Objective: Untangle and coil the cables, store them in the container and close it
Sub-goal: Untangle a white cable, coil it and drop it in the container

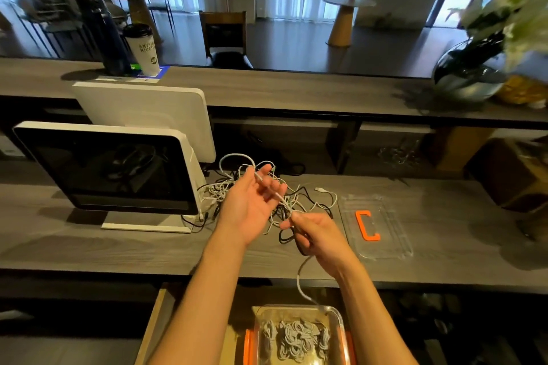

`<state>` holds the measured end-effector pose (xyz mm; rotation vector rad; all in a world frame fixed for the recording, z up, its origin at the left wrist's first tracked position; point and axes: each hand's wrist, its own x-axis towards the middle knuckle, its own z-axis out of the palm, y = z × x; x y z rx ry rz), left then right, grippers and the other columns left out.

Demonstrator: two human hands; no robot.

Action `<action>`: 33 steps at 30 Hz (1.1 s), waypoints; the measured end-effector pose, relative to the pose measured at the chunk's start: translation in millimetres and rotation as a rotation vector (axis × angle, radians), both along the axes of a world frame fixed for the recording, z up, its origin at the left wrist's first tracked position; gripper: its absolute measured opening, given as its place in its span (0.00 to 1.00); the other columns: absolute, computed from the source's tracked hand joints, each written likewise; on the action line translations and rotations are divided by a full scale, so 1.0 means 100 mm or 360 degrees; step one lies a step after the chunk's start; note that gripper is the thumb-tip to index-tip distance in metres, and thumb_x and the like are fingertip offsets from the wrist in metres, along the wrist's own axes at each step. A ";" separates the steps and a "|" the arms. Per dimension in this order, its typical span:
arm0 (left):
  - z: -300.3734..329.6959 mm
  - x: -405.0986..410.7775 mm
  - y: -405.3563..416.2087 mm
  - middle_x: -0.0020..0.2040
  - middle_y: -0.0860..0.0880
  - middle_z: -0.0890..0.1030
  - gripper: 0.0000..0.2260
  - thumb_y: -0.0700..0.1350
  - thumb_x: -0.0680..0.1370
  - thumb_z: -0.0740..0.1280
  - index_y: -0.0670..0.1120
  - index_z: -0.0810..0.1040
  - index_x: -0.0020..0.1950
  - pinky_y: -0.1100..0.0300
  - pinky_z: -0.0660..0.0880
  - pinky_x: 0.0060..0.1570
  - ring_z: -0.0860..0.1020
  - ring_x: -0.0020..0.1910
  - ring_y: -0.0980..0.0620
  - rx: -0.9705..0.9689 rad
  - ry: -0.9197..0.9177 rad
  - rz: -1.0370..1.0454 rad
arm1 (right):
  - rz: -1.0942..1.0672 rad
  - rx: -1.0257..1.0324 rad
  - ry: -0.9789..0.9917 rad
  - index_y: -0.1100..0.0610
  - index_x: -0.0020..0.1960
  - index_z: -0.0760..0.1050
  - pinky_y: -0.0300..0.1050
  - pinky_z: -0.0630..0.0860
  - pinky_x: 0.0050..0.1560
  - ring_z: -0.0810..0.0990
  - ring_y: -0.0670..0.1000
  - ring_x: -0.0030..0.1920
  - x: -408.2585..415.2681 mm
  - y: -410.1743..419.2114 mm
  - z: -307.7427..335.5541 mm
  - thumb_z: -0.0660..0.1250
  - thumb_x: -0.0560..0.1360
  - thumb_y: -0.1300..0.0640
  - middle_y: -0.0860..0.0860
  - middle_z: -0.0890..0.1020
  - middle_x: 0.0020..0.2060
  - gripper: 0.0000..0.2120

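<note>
Coils already sit in container, bottom centre; tangle mid-frame w/ plenty left. Right hand pinches white cable; left hand spread, cable across fingers. Lid off, centre-right.

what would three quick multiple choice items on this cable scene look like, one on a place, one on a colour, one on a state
1. Where does the clear lid lie?
A. on the desk to the right of the cable tangle
B. on the container
C. against the monitor

2. What colour is the clip on the lid?
A. blue
B. orange
C. green

3. What is the state of the container?
A. closed and empty
B. open, coiled cables inside
C. open and empty

Answers: 1 A, the lid rests flat on the desk beside the tangle. 2 B, the clip is bright orange. 3 B, no lid is on it and grey coils show inside, while the right hand pinches a white cable and the left hand lies open.
</note>
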<state>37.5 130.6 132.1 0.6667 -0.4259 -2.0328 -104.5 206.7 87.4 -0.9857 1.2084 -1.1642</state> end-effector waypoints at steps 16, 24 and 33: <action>0.38 0.25 0.10 0.25 0.52 0.62 0.15 0.44 0.82 0.60 0.43 0.81 0.40 0.61 0.52 0.23 0.56 0.23 0.55 -0.1005 -0.1276 -0.1024 | -0.0498 -0.0524 0.0079 0.49 0.63 0.78 0.42 0.67 0.69 0.74 0.44 0.67 0.18 -0.41 0.16 0.47 0.81 0.39 0.43 0.81 0.61 0.26; 0.30 0.47 -0.09 0.24 0.53 0.60 0.12 0.44 0.77 0.62 0.48 0.74 0.33 0.63 0.53 0.25 0.56 0.24 0.55 -0.1040 -0.1362 0.0045 | -0.0268 -0.0149 -0.0017 0.63 0.42 0.77 0.41 0.73 0.34 0.70 0.49 0.26 0.10 -0.24 -0.23 0.49 0.79 0.34 0.48 0.70 0.24 0.34; -0.15 0.33 -0.23 0.34 0.51 0.77 0.16 0.45 0.85 0.55 0.46 0.81 0.47 0.57 0.73 0.44 0.77 0.36 0.53 -0.0909 -0.1701 0.0052 | -0.0532 -0.0104 -0.0806 0.55 0.36 0.70 0.38 0.50 0.23 0.57 0.43 0.22 0.01 -0.21 -0.04 0.61 0.76 0.46 0.46 0.61 0.24 0.15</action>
